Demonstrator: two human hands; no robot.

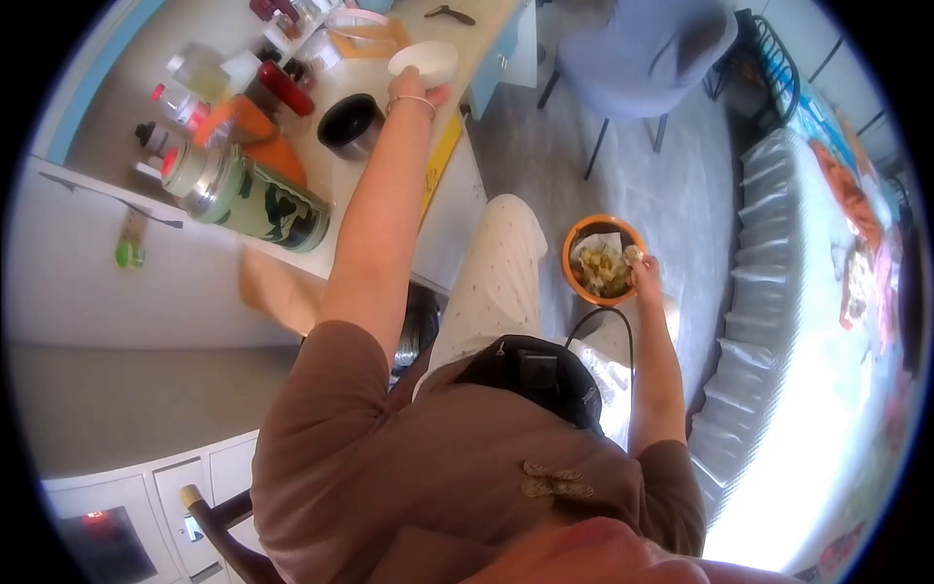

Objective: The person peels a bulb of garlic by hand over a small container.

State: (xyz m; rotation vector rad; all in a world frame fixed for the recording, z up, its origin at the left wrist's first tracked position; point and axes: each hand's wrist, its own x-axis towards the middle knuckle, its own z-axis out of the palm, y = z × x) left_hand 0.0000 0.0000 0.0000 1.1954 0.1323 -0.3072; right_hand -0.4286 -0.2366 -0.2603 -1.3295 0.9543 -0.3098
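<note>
My left hand (413, 91) is closed on the near rim of a white bowl (433, 60) at the desk's edge. Just nearer me stands a dark, round, open container (351, 126). Low on the right, my right hand (644, 274) pinches a small pale, crumpled-looking piece (633, 253) over the rim of an orange bin (574, 275). What this piece is, I cannot make out. Yellowish-green scraps (601, 268) and white paper or film lie inside the bin. A dark-handled tool like a peeler (451, 15) rests on the desk beyond the bowl.
A camouflage thermos (277, 206), bottles (180, 105) and an orange object (253, 127) crowd the desk's left side. A grey chair (637, 63) stands ahead on the floor. The bed (803, 321) runs along the right. My knee is between desk and bin.
</note>
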